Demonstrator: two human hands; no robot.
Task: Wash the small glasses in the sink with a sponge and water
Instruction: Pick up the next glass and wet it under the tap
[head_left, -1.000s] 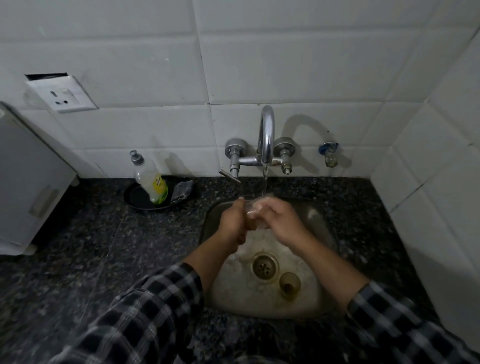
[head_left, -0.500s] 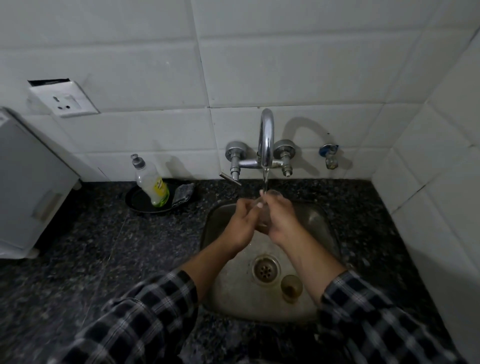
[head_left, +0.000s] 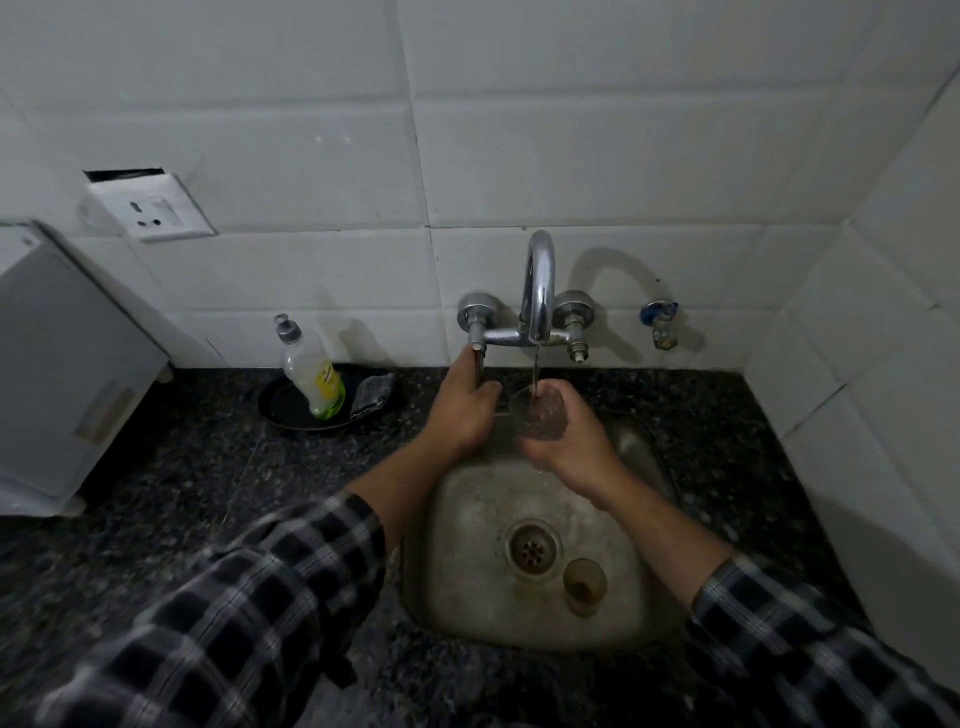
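Glass under the tap: a small clear tumbler is held upright in the thin stream from the tap spout, over the back of the sink.
Grip, right side: the right hand has its fingers and thumb curled round the tumbler's wall, clamped on it from below.
Grip, left side: the left hand has its fingers wrapped about the tap lever and holds nothing else.
Other glass: an amber glass stands upright on the sink floor just beside the drain, with no hand on it.
Handling: probably light, stiff and brittle. The wet walls are likely slick, more so once soaped, and a knock on the steel spout or basin could chip the glass.
Where to hold: a full wrap round the mid-wall, thumb opposite the fingers, looks safer than a pinch at the rim.
Sponge: a dark scrubber pad lies on a black dish with the soap bottle, on the counter left of the sink and apart from both hands.
In the way: the spout and lever hang close above the tumbler, and the amber glass sits below the right forearm.
Further off: wall socket, white appliance, small valve.
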